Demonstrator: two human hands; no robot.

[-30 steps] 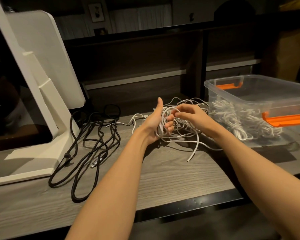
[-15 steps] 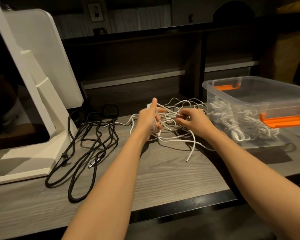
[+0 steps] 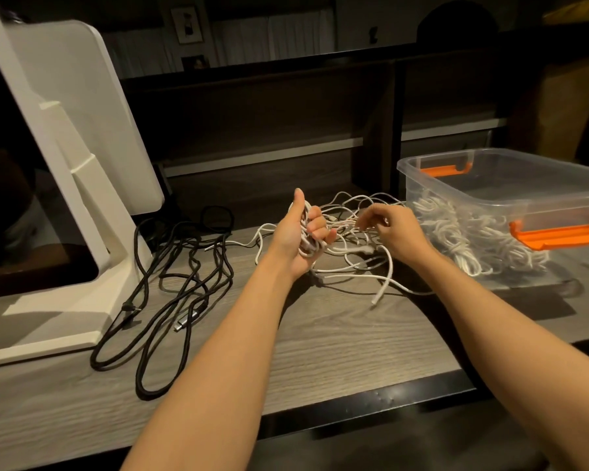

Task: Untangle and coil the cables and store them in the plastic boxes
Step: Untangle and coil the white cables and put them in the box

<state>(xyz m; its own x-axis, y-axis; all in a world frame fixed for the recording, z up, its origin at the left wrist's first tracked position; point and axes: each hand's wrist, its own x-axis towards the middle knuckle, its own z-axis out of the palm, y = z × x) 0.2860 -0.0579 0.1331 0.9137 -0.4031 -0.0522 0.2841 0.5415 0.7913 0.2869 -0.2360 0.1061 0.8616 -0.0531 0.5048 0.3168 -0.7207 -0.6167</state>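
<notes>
A tangle of white cable point(image 3: 356, 263) lies on the wooden desk in front of me. My left hand point(image 3: 298, 232) holds a coiled bundle of that white cable, fingers curled round the loops and thumb pointing up. Just to its right, my right hand point(image 3: 393, 229) has its fingers curled and pinches a strand of the same cable. A clear plastic box point(image 3: 510, 185) with orange handles stands at the right and holds several coiled white cables point(image 3: 463, 232). Loose black cables point(image 3: 170, 283) sprawl on the desk at the left.
A white monitor stand point(image 3: 92, 212) with its screen rises at the far left, its base next to the black cables. Dark shelving point(image 3: 269, 107) runs behind the desk. The desk's front edge point(image 3: 320, 413) runs under my forearms.
My left hand has turned palm up again with the coil in it. My right hand has shifted slightly right along the strand. The view has hardly moved.
</notes>
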